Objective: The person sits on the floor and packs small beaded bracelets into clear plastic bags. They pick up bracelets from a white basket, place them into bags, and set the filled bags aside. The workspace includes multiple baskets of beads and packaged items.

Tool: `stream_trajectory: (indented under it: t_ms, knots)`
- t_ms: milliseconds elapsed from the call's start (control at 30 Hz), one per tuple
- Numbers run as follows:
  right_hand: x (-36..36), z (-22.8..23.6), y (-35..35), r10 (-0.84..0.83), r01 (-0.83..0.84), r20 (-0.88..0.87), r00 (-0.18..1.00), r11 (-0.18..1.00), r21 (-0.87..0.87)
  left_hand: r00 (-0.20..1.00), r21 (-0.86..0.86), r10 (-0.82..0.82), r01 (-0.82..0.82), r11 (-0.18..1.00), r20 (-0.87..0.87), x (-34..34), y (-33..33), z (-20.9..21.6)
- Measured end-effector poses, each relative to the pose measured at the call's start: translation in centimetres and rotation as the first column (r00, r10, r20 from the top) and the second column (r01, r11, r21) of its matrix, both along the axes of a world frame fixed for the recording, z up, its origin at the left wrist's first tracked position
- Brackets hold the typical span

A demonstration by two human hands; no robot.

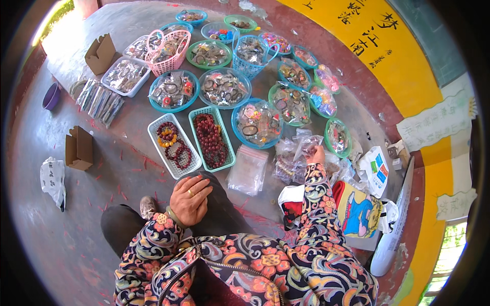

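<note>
While the left hand (191, 200) lies flat on the trousered knee (210, 189), on the wearer's side of the mint-green basket (220, 169), its fingers are close together, pointing toward the right, and they hold nothing. Just left of that mint-green basket, nearly parallel to it, stands a white rectangular basket (192, 168) with dark red and amber bead bracelets (168, 135). Dark red bead strings (208, 133) fill the mint-green basket itself.

Right of this landmark, slightly toward the wearer, lies a stack of clear zip bags (247, 171). Farther right again is a loose heap of filled clear packets (287, 162), and at its far right part is the one packet (308, 146) that the right hand (316, 155) has at its fingertips. That packet is to the right of the mint-green basket, just left of and beyond the fingers; its long axis cannot be told, since film and fingers overlap. Of the two hands, the right is clearly the nearer, the left being across on the basket's near side.

The right grip looks narrow, thumb and fingers pinched on the packet's edge. Its sleeved forearm (319, 204) reaches almost straight away from the body, well right of the basket.
</note>
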State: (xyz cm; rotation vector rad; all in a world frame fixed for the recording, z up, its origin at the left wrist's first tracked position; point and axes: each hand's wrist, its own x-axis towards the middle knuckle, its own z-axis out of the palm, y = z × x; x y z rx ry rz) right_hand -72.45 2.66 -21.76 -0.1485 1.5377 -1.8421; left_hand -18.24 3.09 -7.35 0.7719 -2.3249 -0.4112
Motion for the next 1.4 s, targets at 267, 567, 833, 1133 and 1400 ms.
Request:
stream_trajectory:
  t_ms: [267, 567, 833, 1133, 1400]
  knots:
    - [12.1, 8.1, -2.7, 0.279, -0.283, -0.168, 0.945, 0.959, 0.002, 0.994, -0.003, -0.005, 0.004, 1.000, -0.105, 0.3, 0.1, -0.4]
    - [29.8, 10.4, -9.8, 0.771, -0.694, -0.579, 0.266, 0.570, 0.440, 0.987, -0.004, 0.037, -0.038, 0.999, -0.158, 2.0, 0.4, -1.4]
    - [42.4, 7.1, -13.1, 0.775, -0.785, -0.628, 0.069, 0.431, 0.445, 0.977, -0.001, 0.031, -0.032, 0.999, -0.213, 2.9, 0.3, -2.2]
    - [46.0, 6.9, -13.4, 0.504, -0.661, -0.808, -0.306, 0.498, 0.561, 0.965, 0.018, 0.044, -0.041, 0.999, -0.260, 3.5, 0.3, -2.7]
    - [45.7, 7.1, -13.5, 0.420, -0.575, -0.792, -0.442, 0.546, 0.610, 0.962, 0.002, 0.042, -0.043, 0.999, -0.270, 3.3, 0.2, -2.8]
